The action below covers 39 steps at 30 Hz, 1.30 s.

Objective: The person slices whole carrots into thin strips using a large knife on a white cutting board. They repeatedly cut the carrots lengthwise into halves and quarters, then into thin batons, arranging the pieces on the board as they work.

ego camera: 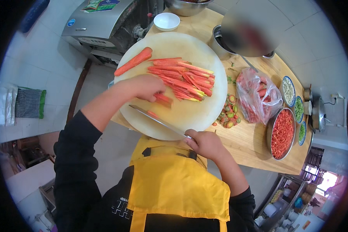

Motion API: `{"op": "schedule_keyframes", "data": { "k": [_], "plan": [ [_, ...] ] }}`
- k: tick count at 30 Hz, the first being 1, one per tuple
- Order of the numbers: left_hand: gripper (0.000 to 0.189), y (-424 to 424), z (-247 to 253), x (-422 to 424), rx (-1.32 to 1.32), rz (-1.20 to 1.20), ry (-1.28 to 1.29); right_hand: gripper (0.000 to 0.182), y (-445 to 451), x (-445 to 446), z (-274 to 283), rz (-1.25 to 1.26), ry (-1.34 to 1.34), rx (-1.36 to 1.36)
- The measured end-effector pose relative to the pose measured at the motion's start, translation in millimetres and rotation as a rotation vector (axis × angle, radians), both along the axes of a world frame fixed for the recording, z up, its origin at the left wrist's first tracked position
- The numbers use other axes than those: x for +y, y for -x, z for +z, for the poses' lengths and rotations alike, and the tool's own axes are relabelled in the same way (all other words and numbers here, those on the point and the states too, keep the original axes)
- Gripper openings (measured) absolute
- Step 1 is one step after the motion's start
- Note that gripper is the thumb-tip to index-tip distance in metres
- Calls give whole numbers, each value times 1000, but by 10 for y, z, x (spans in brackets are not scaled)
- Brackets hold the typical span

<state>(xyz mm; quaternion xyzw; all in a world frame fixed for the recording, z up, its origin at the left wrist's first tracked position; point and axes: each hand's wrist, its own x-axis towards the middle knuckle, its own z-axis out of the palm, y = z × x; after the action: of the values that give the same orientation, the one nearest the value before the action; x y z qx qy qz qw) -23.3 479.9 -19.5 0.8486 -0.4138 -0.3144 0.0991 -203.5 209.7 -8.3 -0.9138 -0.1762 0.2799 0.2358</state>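
Observation:
My left hand (149, 87) grips a short bundle of carrot pieces (164, 100) above the round cutting board (174, 46); motion blurs the pieces. In my right hand (204, 142) is the handle of a kitchen knife (159, 121). Its blade slants across the front of the board, with the tip towards the left. A sliver of carrot (152, 114) shows along the blade's far side. Beyond my left hand lies a pile of long carrot sticks (185, 76), some with yellow cores. One whole peeled carrot (133, 61) rests at the board's upper left.
Right of the board are carrot ends (229, 113), a plastic bag of carrots (259, 95) and a metal bowl of diced carrot (283, 134). Small dishes of chopped food (288, 91) line the wooden table's (243, 142) far right. A white bowl (166, 21) and metal pot (220, 43) stand behind.

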Motion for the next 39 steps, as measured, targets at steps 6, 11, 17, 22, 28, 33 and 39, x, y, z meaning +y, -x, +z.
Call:
{"op": "schedule_keyframes", "data": {
  "k": [6,11,17,22,28,33,39],
  "plan": [
    [26,188,579,603,-331,330,290,32,-163,-252,-72,-113,-90,53],
    [29,849,95,580,-729,318,472,28,-249,-385,-79,-240,-194,-10],
    [31,1284,-630,342,-808,213,391,25,-283,-413,31,-274,-202,-86],
    [30,1343,-408,329,-634,283,428,25,-231,-339,82,-219,-37,-223],
    [29,1107,-283,-229,-568,431,523,27,-145,-275,-12,-222,-43,-232],
    [26,1021,-615,-274,-581,495,536,30,-98,-308,111,-352,-142,-178],
    [19,1094,-294,8,-854,732,805,27,-69,-324,53,-163,91,-511]
  ]
}}
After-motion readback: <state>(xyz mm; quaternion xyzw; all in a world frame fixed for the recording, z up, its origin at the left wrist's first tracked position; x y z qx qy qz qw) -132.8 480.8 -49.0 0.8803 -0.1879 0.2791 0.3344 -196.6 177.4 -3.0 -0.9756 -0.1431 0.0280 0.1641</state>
